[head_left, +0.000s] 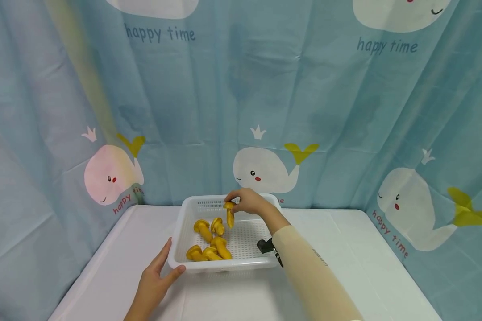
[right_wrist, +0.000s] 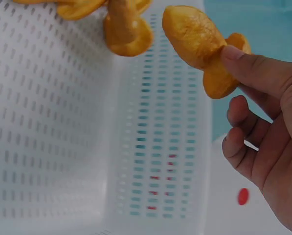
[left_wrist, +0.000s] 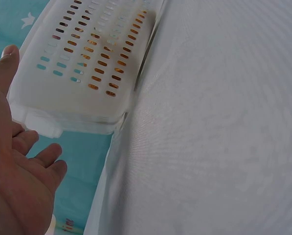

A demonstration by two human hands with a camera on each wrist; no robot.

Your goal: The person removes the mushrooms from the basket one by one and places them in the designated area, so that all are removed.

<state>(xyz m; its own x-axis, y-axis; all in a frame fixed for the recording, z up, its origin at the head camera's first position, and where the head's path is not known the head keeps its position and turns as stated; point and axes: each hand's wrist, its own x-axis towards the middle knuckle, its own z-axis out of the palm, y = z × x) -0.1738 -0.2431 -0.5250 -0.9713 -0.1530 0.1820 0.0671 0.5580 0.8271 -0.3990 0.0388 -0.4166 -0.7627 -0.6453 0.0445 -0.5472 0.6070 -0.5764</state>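
Note:
My right hand (head_left: pixel 249 201) pinches a yellow mushroom (head_left: pixel 230 215) by its cap between thumb and fingers, stem downward, over the back of the white basket (head_left: pixel 249 264). In the right wrist view the thumb presses on that mushroom (right_wrist: pixel 192 36) near its cap, and the other fingers are bent below. Several more yellow mushrooms (head_left: pixel 202 229) lie in the left half of the basket. My left hand (head_left: pixel 152 278) is at the basket's front left corner, its thumb by the front rim and its fingers stretched along the left side. In the left wrist view, this hand (left_wrist: pixel 23 181) is beside the perforated basket wall (left_wrist: pixel 87 98).
The basket stands on a white-covered table (head_left: pixel 333 249). A blue curtain (head_left: pixel 209 111) with printed whales hangs right behind the table and along both sides. A black wrist device (head_left: pixel 266 245) is strapped to the right wrist, over the basket's right part.

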